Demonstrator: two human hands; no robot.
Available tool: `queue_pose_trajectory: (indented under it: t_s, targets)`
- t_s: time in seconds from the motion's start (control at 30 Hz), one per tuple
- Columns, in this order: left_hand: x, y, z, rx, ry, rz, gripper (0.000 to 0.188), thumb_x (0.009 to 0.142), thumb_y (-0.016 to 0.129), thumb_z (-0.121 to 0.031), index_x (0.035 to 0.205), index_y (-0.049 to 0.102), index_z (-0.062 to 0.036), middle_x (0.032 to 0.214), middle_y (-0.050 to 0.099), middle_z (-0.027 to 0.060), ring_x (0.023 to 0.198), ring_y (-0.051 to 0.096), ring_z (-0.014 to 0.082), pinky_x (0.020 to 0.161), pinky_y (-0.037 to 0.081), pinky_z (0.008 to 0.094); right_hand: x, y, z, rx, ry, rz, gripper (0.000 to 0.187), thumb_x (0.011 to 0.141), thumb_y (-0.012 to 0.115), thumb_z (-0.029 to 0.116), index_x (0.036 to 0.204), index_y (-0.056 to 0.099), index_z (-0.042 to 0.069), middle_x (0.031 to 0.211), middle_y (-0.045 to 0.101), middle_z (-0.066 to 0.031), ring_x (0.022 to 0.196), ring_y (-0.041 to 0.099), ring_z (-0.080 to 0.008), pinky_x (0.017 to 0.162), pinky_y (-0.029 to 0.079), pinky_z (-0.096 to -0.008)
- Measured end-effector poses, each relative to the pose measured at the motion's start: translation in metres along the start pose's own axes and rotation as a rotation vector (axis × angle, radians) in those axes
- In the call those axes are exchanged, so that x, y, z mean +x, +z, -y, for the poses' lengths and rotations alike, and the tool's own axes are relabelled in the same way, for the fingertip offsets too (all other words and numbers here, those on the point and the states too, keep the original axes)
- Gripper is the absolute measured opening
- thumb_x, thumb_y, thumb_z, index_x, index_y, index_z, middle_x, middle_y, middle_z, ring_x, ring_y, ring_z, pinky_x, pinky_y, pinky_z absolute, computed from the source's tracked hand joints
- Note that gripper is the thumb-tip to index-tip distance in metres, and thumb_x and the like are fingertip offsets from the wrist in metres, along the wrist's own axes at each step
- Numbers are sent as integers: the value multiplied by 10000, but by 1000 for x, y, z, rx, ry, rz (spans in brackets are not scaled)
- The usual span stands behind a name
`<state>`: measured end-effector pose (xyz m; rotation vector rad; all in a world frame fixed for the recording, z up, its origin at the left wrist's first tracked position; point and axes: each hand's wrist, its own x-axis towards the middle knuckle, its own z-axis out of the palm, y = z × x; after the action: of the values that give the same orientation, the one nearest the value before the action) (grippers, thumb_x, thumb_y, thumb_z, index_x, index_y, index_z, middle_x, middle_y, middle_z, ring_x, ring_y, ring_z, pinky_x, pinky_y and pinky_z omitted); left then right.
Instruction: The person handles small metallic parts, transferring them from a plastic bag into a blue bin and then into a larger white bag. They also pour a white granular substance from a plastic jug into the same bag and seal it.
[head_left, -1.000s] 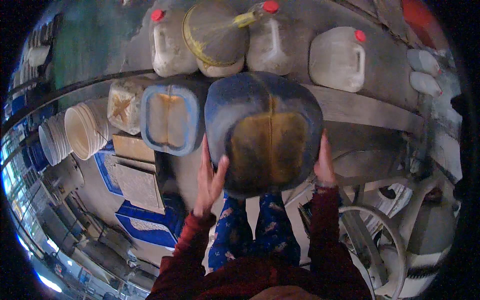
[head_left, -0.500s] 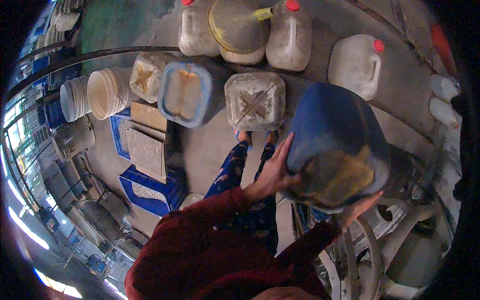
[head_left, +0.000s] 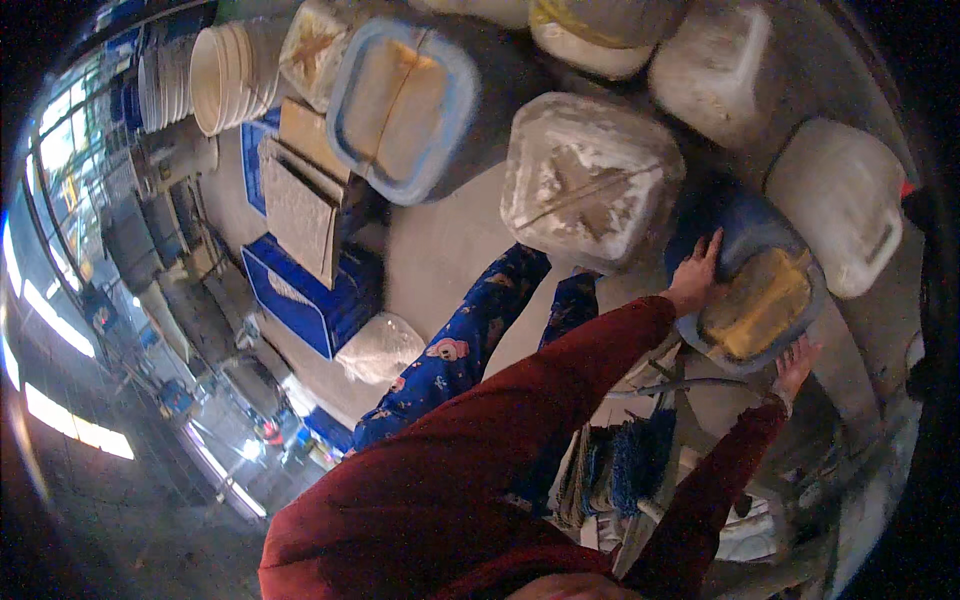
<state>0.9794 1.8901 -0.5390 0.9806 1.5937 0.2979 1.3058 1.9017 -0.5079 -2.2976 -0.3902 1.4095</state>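
A blue plastic jerrycan (head_left: 695, 215), its squarish base stained yellow-brown, is between my two hands at the right. My left hand (head_left: 697, 275) presses on its left side with the fingers bent over the edge. Against the lower right edge of the base lies my right hand (head_left: 795, 367), fingers stretched along it. The jerrycan's mouth is hidden on its far side. Just left of it, a dirty white jerrycan (head_left: 590, 180) shows its crusted base. To its right sits another whitish jerrycan (head_left: 840, 205) with a moulded handle.
A blue-rimmed container (head_left: 400, 110) and white buckets (head_left: 220, 80) stand at the far left. Boards (head_left: 297, 210) lean by blue crates (head_left: 315, 295), near a pale bag (head_left: 382, 348). Below my arms are a hanging blue brush-like bundle (head_left: 640, 460) and metal framework.
The blue jerrycan has moved away from me, down beside the white ones, with both hands on it. My arms are stretched further out, and the view has tilted and come closer to the containers.
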Motion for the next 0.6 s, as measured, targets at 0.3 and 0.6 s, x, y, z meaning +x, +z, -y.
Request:
queue_pose_trajectory:
  t_s: [0.3, 0.6]
  targets:
    - [-127, -125, 87, -247, -214, -171, 387, 906, 445, -373, 986, 585, -21, 891, 636, 175, 733, 636, 279, 646, 490, 382, -88, 232, 68, -4, -287, 443, 787, 852, 276, 665, 1403, 251, 105, 1366, 367, -164, 1248, 352, -305, 991, 310, -443]
    - [-79, -224, 241, -477, -263, -330, 434, 873, 442, -324, 1211, 365, -64, 1033, 425, 117, 944, 423, 254, 782, 318, 361, -30, 351, 73, -16, 137, 779, 752, 841, 368, 648, 1404, 266, 160, 1410, 311, -94, 1262, 321, -297, 1017, 282, -486]
